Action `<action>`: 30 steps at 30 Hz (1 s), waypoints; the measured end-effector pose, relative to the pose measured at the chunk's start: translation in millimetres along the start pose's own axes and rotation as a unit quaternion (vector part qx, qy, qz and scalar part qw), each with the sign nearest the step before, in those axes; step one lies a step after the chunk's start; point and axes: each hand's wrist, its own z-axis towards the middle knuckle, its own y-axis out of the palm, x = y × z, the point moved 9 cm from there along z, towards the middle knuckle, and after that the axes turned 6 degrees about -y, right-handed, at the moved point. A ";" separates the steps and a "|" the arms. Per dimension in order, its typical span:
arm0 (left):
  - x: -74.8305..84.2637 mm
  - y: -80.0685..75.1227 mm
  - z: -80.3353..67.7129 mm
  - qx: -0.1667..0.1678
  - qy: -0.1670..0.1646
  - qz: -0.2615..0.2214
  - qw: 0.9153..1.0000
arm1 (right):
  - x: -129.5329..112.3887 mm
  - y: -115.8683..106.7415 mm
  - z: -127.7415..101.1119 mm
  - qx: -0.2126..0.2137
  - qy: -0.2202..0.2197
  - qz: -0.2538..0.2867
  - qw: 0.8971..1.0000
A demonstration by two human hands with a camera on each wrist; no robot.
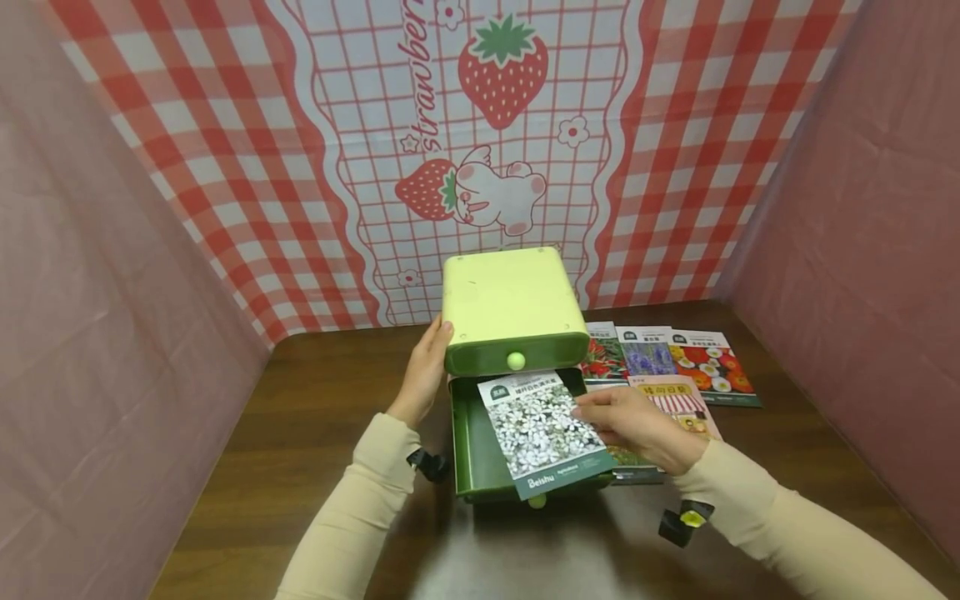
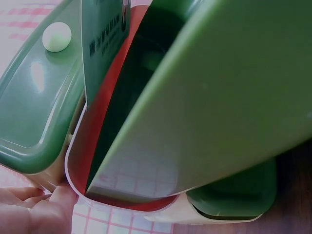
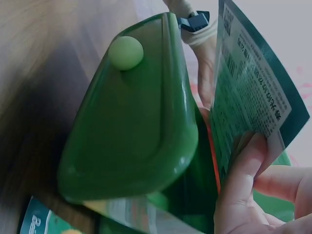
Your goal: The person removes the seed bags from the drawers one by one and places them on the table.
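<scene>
Head view, frame centre: right hand (image 1: 637, 425) pinches a white-flowered paper seed packet (image 1: 542, 433) over the open green plastic drawer (image 1: 468, 433). Left hand (image 1: 423, 371), fingers flat, steadies the pale green drawer box (image 1: 510, 304) on the brown wooden bench (image 1: 300, 433). Tilted so, the packet could snag on the drawer's rim.

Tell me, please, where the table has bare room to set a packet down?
The brown table is bare left of the drawer box, beyond the left hand, and along the near edge. Right of the box it is crowded: seed packets lie beside the right hand.
</scene>
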 end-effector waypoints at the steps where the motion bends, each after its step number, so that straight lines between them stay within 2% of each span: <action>1: -0.4 -0.2 0.1 0.001 -0.001 0.000 1.000 | 0.3 -2.5 -2.0 0.001 0.000 -0.002 1.000; 4: -1.6 -0.5 0.1 0.003 -0.005 -0.003 1.000 | 0.9 -9.4 -8.2 -0.004 -0.005 0.001 1.000; 11: -4.6 -0.9 0.7 0.004 -0.016 -0.001 1.000 | 5.2 -41.9 -21.3 0.043 -0.008 -0.053 0.998; 16: -4.7 -0.5 1.1 0.000 -0.012 -0.005 1.000 | 13.6 -59.8 -30.2 0.062 0.008 -0.060 0.996; 22: -1.4 0.4 0.1 -0.003 -0.009 -0.012 1.000 | 23.2 -77.3 -38.4 0.077 0.025 -0.038 0.996; 30: -2.9 -0.8 0.1 0.002 -0.014 -0.006 1.000 | 32.2 -111.5 -44.9 0.107 0.014 0.008 0.994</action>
